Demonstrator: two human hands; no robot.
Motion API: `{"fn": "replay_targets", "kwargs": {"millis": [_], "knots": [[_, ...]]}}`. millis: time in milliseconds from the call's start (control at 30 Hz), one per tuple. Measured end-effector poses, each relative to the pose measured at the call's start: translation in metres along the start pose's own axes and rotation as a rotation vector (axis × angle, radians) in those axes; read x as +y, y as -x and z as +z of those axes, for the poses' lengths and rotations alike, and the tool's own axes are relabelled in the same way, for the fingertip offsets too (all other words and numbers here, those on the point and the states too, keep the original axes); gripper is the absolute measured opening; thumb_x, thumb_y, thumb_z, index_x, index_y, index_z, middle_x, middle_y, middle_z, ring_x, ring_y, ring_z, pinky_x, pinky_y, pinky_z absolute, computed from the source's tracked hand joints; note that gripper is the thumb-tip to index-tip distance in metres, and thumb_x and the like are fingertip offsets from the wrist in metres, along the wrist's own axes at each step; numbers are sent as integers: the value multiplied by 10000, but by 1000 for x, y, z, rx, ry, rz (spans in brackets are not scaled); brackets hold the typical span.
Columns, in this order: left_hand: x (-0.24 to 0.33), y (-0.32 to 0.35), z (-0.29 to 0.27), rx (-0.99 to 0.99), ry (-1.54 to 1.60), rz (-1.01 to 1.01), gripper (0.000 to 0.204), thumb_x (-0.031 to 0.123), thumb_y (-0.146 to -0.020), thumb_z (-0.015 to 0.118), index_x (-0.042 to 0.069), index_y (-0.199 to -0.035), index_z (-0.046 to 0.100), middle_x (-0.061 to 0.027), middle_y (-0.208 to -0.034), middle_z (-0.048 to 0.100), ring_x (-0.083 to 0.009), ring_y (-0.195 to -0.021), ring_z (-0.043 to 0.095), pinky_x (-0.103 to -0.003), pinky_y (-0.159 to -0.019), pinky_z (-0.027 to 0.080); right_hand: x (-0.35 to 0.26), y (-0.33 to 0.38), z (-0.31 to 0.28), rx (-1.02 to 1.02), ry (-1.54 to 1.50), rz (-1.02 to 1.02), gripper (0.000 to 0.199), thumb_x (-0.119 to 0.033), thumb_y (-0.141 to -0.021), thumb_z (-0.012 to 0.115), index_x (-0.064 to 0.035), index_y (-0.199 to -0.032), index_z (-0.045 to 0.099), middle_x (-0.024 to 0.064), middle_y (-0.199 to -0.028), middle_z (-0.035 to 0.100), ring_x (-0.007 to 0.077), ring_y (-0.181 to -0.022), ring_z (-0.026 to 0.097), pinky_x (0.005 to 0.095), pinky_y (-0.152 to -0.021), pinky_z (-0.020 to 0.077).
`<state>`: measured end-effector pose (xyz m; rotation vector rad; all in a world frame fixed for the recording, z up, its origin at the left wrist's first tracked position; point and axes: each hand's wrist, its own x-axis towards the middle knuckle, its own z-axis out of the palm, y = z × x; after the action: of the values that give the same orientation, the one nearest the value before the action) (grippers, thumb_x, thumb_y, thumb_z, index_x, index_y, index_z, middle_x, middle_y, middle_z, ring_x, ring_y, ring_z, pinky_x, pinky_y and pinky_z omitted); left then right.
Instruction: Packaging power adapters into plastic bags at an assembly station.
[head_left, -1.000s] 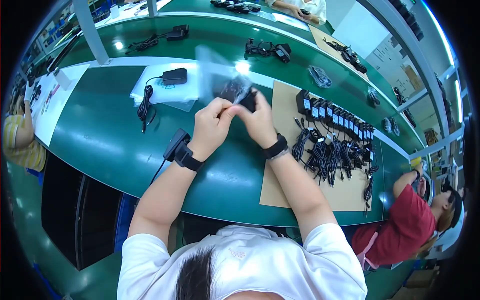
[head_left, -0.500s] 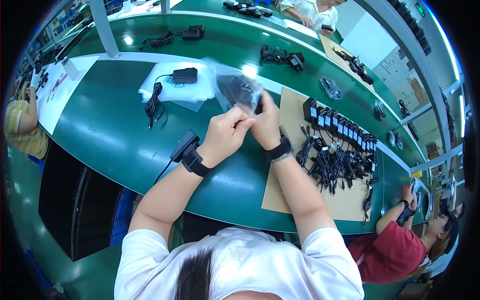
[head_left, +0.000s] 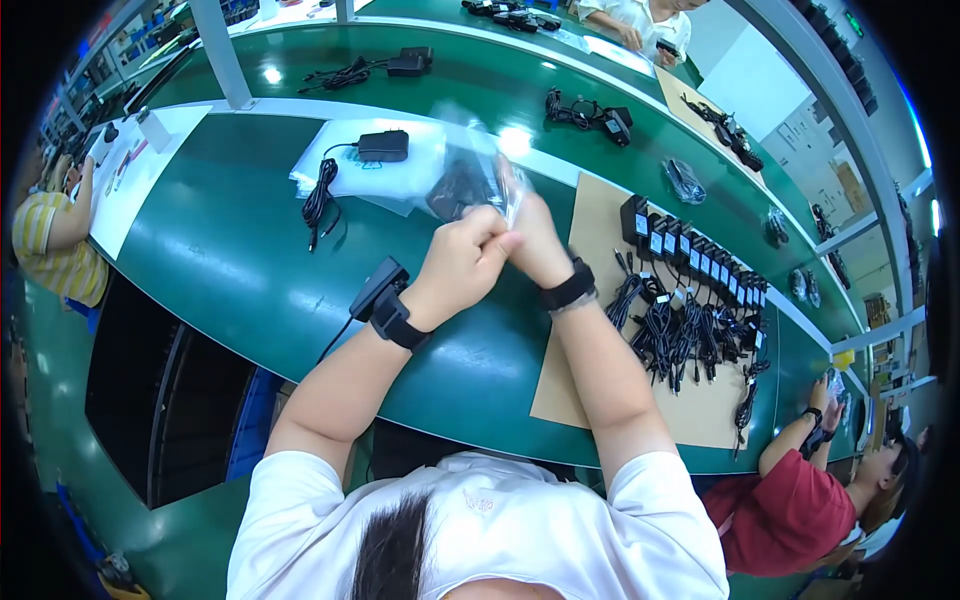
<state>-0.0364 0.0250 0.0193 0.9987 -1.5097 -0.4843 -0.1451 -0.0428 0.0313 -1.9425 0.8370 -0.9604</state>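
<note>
- Pale labels showed on the faces of the black adapters [head_left: 697, 254], lined up with their cables bundled; the print was too small for me to read.
- A teal mark [head_left: 371, 166] showed on the stack of clear bags [head_left: 415, 170], under a lone adapter [head_left: 384, 146].
- My green counter [head_left: 240, 190] carried a cardboard sheet [head_left: 570, 385] to my right.
- Around me were a pale metal frame [head_left: 222, 60], a co-worker in red [head_left: 790, 515] at right and another in yellow stripes [head_left: 65, 240] at left.
- Both forearms reached forward, a dark band on each wrist, hands meeting above the counter.
- My left grip [head_left: 465, 260] pinched the lower edge of a clear bag [head_left: 462, 165] with something black inside; my right grip [head_left: 537, 240], blurred, held its right side.
</note>
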Motion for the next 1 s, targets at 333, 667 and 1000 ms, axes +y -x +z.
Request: {"fn": "replay_targets", "kwargs": {"millis": [333, 667, 1000], "knots": [[7, -21, -38, 329, -406, 86, 442, 291, -621, 810, 19, -862, 558, -92, -795, 594, -185, -678, 559, -301, -594, 434, 9, 2, 2, -53, -521, 91, 472, -110, -837, 616, -28, -1259, 420, 49, -1047, 550, 110, -879, 551, 247, -708, 488], [-57, -15, -33, 158, 893, -546, 334, 331, -929, 492, 45, -1098, 523, -37, -994, 590, -119, -884, 568, -258, -774, 458, -5, 15, 21, -55, -481, 245, 318, -168, -857, 608, -26, -1125, 510, -2, -904, 575, 43, -699, 507, 184, -586, 426], [-40, 0, 9, 281, 863, -505, 332, 304, -908, 538, 50, -1120, 508, -18, -1018, 566, -86, -910, 525, -240, -816, 424, 23, 3, 11, 10, -85, -168, 300, -192, -942, 452, 31, -1140, 470, 132, -1035, 556, 208, -927, 527, 322, -825, 422]]}}
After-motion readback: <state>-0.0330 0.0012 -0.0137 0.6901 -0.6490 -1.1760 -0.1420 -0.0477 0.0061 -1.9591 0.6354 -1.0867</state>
